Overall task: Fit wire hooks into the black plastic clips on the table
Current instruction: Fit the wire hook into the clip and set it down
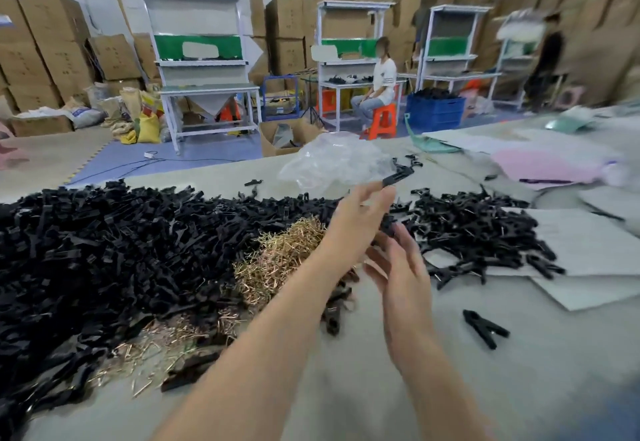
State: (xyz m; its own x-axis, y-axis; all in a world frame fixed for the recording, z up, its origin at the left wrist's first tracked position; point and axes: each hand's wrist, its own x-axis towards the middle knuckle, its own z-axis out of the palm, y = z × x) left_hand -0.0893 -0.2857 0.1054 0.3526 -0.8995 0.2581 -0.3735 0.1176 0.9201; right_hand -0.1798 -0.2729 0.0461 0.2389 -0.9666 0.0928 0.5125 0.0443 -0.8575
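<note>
Near edge: grey counter (pixel 346 388), both forearms reaching in from below. One assembled black clip (pixel 485 331) lies alone to the right of the arms, apart from the heaps.

Right hand (pixel 398 267): lower and nearer of the two, palm turned toward the left, fingers straight and spread loosely. Released, nothing in it that shows. Its fingertips (pixel 403 232) overlap the edge of the right-hand heap in view; contact cannot be told.

Left of the arms: a tangled mound of brass-coloured wire hooks (pixel 284 260), with more strewn thinly toward the near edge. A few loose clips lie just beside it under the left forearm.

Behind and left: a large heap of black plastic clips (pixel 104 250) covering most of the left side of the counter. A smaller heap (pixel 485 229) spreads to the right, partly on pale sheets of card (pixel 588 243).

Left hand (pixel 356 218): raised above the heaps, back of hand toward the camera, fingers stretched nearly straight. A single raised clip (pixel 398 175) meets its fingertips at one end and angles up to the right. Motion blur; whether it is pinched or only touched cannot be told.

Beyond: a crumpled clear plastic bag (pixel 332 163) on the counter.

Far: white workbenches, a blue crate (pixel 434 111), a person seated on an orange stool (pixel 381 121), stacked cardboard boxes (pixel 45 45).
</note>
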